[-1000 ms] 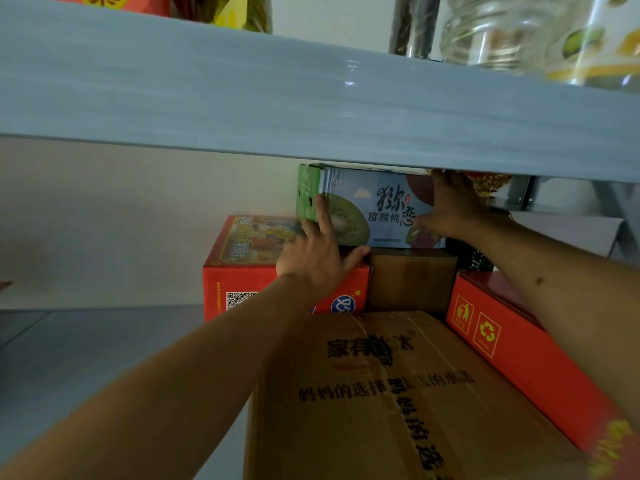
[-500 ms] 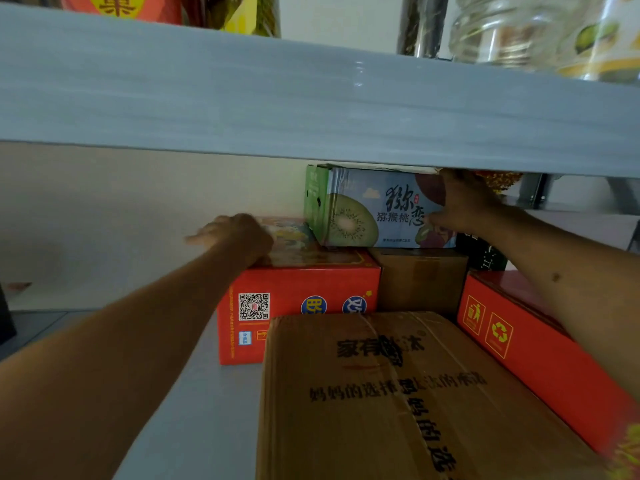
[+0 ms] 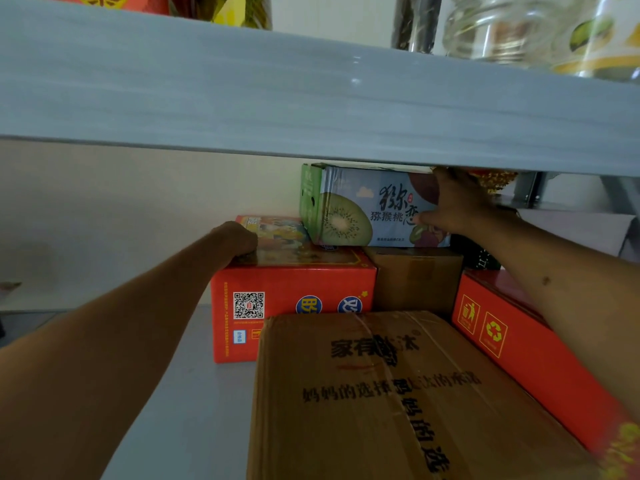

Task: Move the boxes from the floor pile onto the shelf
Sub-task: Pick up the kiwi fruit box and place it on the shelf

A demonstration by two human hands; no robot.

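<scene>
Kiwi box [image 3: 360,206] sits where I want it: on the lower shelf [image 3: 180,393], stacked at the back across the red gift box [image 3: 294,299] and the small brown carton [image 3: 417,278], its top close under the upper shelf board [image 3: 311,98]. My right hand [image 3: 453,206] is spread flat against its right front face, fingers straight and thumb low, pressing rather than gripping, I judge to keep it from tipping forward while I square it against the wall. My left hand [image 3: 237,239] rests on the top back-left corner of the red gift box with the fingers curled over; whether they actually clutch the edge I cannot tell from this angle. I would say that hand is there to steady the lower box so the stack does not slide as I push above.

In front lies the large brown carton [image 3: 398,393] with black lettering, touching the red gift box's front face, and a long red box [image 3: 519,341] with recycling marks runs along its right side. They are packed tight, which leaves the kiwi box only the upper tier. Clear bottles [image 3: 502,26] stand on the board overhead.

The box looks nearly settled; a final nudge back seems all that remains for it.
</scene>
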